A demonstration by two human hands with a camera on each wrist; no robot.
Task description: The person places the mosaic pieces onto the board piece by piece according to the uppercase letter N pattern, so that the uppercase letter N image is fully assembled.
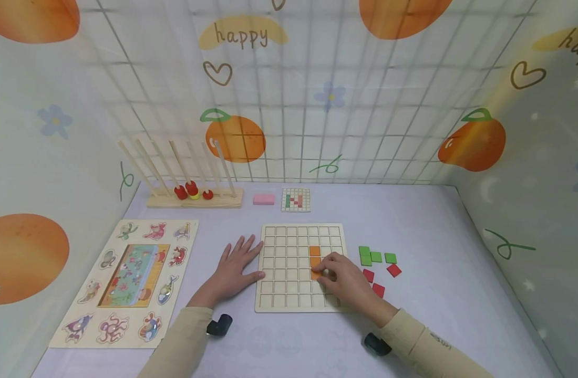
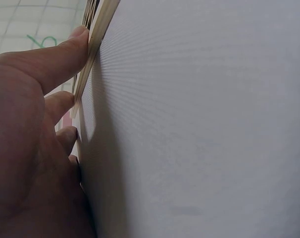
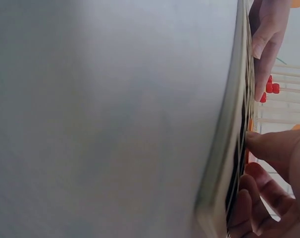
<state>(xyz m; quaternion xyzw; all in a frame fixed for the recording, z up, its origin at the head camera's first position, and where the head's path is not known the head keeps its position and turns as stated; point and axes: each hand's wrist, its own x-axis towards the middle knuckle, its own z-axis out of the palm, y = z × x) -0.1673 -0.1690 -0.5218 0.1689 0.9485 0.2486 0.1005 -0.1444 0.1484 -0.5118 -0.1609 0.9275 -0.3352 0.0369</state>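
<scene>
A pale cloth lies under everything. Your left hand has its fingers spread, touching the left edge of the grid board. On the board, your right hand pinches the lowest orange tile. That hand blocks some squares from the head view; the right wrist view shows orange between thumb and finger. Only the head view shows green tiles and red tiles right of the board. Left of it lies an animal puzzle; behind it, a small card.
</scene>
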